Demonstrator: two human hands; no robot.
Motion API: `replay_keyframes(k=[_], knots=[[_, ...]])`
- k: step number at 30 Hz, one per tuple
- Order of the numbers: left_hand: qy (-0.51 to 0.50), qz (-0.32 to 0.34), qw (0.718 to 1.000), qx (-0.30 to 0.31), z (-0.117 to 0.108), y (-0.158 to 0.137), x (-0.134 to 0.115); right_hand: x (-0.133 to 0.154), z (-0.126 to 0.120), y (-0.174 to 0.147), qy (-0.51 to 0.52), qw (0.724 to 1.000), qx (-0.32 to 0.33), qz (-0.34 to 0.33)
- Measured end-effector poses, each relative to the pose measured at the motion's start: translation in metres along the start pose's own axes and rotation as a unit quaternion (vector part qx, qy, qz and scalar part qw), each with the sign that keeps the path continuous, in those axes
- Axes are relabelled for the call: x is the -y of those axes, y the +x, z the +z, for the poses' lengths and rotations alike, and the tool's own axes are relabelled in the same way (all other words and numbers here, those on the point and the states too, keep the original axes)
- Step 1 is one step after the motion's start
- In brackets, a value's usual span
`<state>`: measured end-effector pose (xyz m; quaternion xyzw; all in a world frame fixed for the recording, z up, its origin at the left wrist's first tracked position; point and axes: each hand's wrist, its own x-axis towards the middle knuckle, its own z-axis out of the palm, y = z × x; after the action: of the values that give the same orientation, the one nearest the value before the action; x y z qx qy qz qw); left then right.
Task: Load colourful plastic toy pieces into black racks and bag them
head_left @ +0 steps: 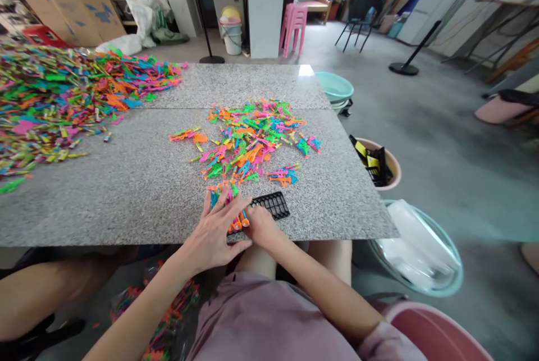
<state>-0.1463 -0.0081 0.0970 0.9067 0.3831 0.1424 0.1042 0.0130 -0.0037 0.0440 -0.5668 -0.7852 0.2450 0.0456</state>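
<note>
The left hand [215, 237] is wide over plastic toys [238, 225] by the black grid tray [275, 204] on the tabletop [332, 198]. The curled right hand [263, 226] holds I can't tell what. Press softly, toys straight.

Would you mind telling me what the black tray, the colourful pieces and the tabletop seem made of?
Black tray: probably matte moulded plastic, given thin, regular ribs.
Colourful pieces: likely plastic, in flat neon colours; gloss unclear.
Tabletop: polished granite or a lookalike, judging by grey speckle and a bright reflection.
</note>
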Motion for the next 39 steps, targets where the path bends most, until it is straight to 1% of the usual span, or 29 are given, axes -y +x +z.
replay_keyframes(k=[2, 3, 4, 5, 6, 7, 8, 9, 11, 13, 14, 16, 18, 22, 24, 26, 27, 29, 30, 32, 34, 35, 37, 39], knots=[[0.019, 0.017, 1.0, -0.007, 0.002, -0.001, 0.002, -0.014, -0.004, -0.003, 0.05, 0.998, 0.008, -0.035], [0.025, 0.02, 0.999, -0.017, 0.003, -0.001, 0.004, -0.026, -0.01, -0.003, 0.077, 0.996, 0.005, -0.046], [0.028, 0.02, 0.999, -0.031, 0.006, -0.001, 0.005, -0.041, -0.019, -0.003, 0.091, 0.995, -0.012, -0.04], [0.029, 0.019, 0.998, -0.045, 0.008, -0.001, 0.006, -0.058, -0.03, -0.001, 0.09, 0.995, -0.041, -0.019], [0.028, 0.02, 0.998, -0.06, 0.011, 0.0, 0.008, -0.076, -0.043, 0.004, 0.061, 0.994, -0.09, 0.026], [0.027, 0.023, 0.997, -0.072, 0.013, 0.001, 0.009, -0.095, -0.057, 0.01, 0.01, 0.986, -0.145, 0.083], [0.028, 0.025, 0.996, -0.083, 0.015, 0.001, 0.01, -0.112, -0.07, 0.018, -0.045, 0.977, -0.175, 0.114], [0.029, 0.028, 0.995, -0.09, 0.016, 0.002, 0.012, -0.127, -0.081, 0.028, -0.095, 0.974, -0.171, 0.112], [0.03, 0.038, 0.995, -0.091, 0.016, 0.003, 0.016, -0.148, -0.098, 0.047, -0.165, 0.978, -0.111, 0.062], [0.029, 0.054, 0.995, -0.077, 0.013, 0.003, 0.023, -0.158, -0.106, 0.064, -0.189, 0.981, -0.045, 0.006], [0.027, 0.063, 0.995, -0.067, 0.011, 0.003, 0.026, -0.161, -0.108, 0.069, -0.19, 0.981, -0.025, -0.01], [0.017, 0.072, 0.996, -0.044, 0.006, 0.001, 0.03, -0.164, -0.109, 0.075, -0.182, 0.983, -0.009, -0.027], [0.007, 0.071, 0.997, -0.031, 0.002, -0.001, 0.032, -0.168, -0.108, 0.074, -0.18, 0.983, -0.007, -0.032], [-0.002, 0.064, 0.997, -0.034, 0.002, -0.001, 0.03, -0.178, -0.106, 0.069, -0.213, 0.977, -0.004, -0.007], [0.0, 0.063, 0.997, -0.035, 0.003, 0.0, 0.029, -0.18, -0.107, 0.068, -0.232, 0.973, 0.006, -0.006], [0.004, 0.067, 0.997, -0.038, 0.003, 0.0, 0.029, -0.18, -0.111, 0.069, -0.232, 0.973, 0.004, -0.012], [0.005, 0.069, 0.997, -0.042, 0.003, 0.0, 0.029, -0.178, -0.113, 0.069, -0.22, 0.975, -0.009, -0.009], [0.004, 0.07, 0.996, -0.045, 0.003, 0.0, 0.028, -0.168, -0.111, 0.068, -0.158, 0.985, -0.063, 0.011], [0.003, 0.069, 0.997, -0.045, 0.002, 0.0, 0.028, -0.159, -0.106, 0.065, -0.106, 0.99, -0.092, 0.018], [0.003, 0.066, 0.997, -0.047, 0.002, -0.001, 0.027, -0.132, -0.085, 0.058, 0.029, 0.991, -0.129, 0.003], [0.006, 0.066, 0.997, -0.05, 0.001, 0.0, 0.025, -0.099, -0.053, 0.049, 0.164, 0.976, -0.133, -0.048], [0.008, 0.067, 0.996, -0.051, 0.001, 0.0, 0.024, -0.084, -0.037, 0.046, 0.208, 0.967, -0.131, -0.061], [0.014, 0.069, 0.996, -0.045, 0.0, 0.001, 0.024, -0.058, -0.009, 0.042, 0.243, 0.959, -0.136, -0.046], [0.021, 0.073, 0.996, -0.04, 0.0, 0.001, 0.023, -0.044, 0.005, 0.043, 0.231, 0.963, -0.137, -0.036]])
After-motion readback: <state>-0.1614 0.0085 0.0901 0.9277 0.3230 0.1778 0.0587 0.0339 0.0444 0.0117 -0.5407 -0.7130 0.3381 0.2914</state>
